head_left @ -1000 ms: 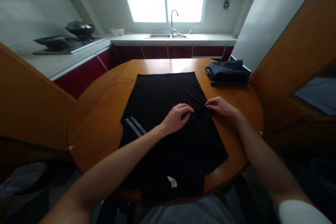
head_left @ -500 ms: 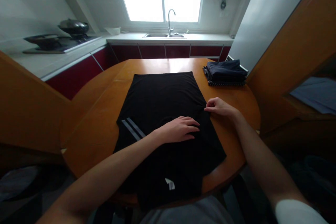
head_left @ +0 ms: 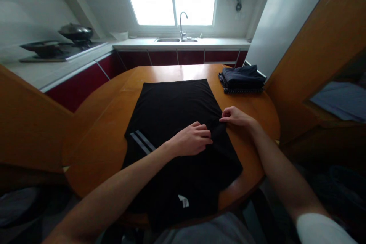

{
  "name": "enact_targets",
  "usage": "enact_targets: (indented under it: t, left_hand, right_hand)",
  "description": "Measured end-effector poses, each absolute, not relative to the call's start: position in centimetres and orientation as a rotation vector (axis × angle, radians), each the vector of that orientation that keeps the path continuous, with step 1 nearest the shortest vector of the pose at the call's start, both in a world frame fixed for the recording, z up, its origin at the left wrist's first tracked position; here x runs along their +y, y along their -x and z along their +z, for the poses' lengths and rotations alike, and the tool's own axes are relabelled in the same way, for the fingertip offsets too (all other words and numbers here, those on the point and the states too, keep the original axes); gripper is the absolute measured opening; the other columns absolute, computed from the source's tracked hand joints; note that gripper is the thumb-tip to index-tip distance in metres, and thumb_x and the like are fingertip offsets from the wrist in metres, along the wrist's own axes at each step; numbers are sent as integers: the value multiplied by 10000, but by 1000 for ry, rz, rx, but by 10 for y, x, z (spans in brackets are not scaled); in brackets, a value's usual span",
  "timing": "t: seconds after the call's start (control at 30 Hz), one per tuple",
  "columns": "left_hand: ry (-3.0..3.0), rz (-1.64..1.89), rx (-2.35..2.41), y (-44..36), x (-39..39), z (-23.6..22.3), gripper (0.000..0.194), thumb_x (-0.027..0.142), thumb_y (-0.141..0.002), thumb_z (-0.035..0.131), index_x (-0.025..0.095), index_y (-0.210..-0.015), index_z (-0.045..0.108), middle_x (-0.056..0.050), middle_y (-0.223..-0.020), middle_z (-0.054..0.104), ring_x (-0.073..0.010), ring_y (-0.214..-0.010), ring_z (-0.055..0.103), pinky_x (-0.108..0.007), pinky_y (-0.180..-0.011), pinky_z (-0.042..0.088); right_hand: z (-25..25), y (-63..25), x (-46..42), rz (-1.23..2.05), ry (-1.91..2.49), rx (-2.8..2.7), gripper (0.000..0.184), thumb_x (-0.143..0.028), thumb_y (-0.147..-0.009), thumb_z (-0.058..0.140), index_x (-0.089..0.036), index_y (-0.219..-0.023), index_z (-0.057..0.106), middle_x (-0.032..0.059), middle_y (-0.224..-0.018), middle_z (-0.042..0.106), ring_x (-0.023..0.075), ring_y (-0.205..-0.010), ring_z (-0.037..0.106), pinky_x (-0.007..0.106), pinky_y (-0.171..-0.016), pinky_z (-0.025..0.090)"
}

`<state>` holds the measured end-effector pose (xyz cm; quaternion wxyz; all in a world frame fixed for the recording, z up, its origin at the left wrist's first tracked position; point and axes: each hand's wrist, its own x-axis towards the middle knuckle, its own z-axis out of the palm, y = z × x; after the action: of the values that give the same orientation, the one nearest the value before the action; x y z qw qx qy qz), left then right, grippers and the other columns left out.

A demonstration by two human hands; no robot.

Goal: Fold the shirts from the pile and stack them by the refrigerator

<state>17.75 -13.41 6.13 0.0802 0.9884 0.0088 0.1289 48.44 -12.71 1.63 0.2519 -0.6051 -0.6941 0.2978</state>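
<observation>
A black T-shirt [head_left: 177, 103] lies spread on the wooden table, its hem toward the window and its collar toward me. Two grey stripes run across the sleeve on the left, and a white label shows near the collar. My right hand [head_left: 233, 116] pinches the shirt's right side edge between thumb and fingers. Over the middle of the shirt, my left hand [head_left: 194, 139] has its fingers curled together, gripping the cloth; its fingertips are partly hidden.
Folded dark clothes [head_left: 242, 79] form a stack at the table's far right. The round-ended wooden table [head_left: 100, 122] stands before a counter with a sink [head_left: 168, 40]. Pans [head_left: 76, 32] rest on a stove at the left. A chair back rises on each side.
My left hand's fingers, spread over the cloth before, have curled closed. My right hand keeps its pinch on the shirt's edge. The view has shifted slightly.
</observation>
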Motion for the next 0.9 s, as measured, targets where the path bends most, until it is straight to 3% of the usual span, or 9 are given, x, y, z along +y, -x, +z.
enact_targets:
  t: [0.17, 0.33, 0.47, 0.67, 0.8, 0.9]
  left_hand:
    - [-2863, 336, -17, -181, -139, 53, 281, 205, -952, 519, 262, -1154, 706, -55, -1040, 715, -191, -955, 637, -330, -921, 452]
    - [-2784, 358, -9, -187, -144, 47, 295, 249, -972, 529, 277, -1222, 684, -71, -1185, 698, -219, -1134, 618, -356, -1004, 448]
    - [-2667, 320, -17, -188, -148, 45, 311, 258, -943, 596, 288, -1240, 681, -78, -1291, 666, -239, -1243, 585, -380, -1082, 428]
    - [-2432, 327, 81, -196, -144, 58, 286, 215, -954, 565, 251, -1200, 707, -80, -1207, 697, -192, -1105, 661, -311, -1011, 488]
    - [-2530, 448, 457, -218, -113, 55, 293, 172, -905, 576, 209, -1161, 714, -72, -1095, 713, -197, -992, 670, -299, -908, 512]
    - [-2590, 403, 732, -241, -80, 48, 270, 242, -867, 642, 172, -1116, 721, -83, -1022, 707, -216, -913, 663, -305, -833, 510]
  right_hand:
    - [15, -485, -126, 739, 1653, -1928, 358, -519, -777, 708, -162, -762, 717, 22, -706, 665, 152, -647, 559, 267, -601, 412]
    - [14, -491, -122, 594, 1703, -1911, 325, -410, -877, 573, -167, -706, 702, 30, -668, 669, 161, -626, 550, 275, -612, 401]
    - [11, -497, -117, 496, 1765, -1792, 266, -288, -878, 540, -163, -720, 713, 64, -717, 717, 179, -677, 597, 265, -642, 419]
    - [7, -496, -113, 445, 1807, -1725, 209, -246, -865, 559, -169, -778, 733, 84, -813, 749, 185, -727, 634, 267, -698, 440]
    - [7, -495, -112, 454, 1757, -1718, 212, -269, -862, 564, -160, -780, 727, 83, -795, 742, 181, -713, 631, 266, -668, 434]
    - [8, -493, -111, 487, 1672, -1735, 234, -320, -849, 578, -156, -753, 715, 65, -758, 729, 175, -696, 618, 265, -652, 432]
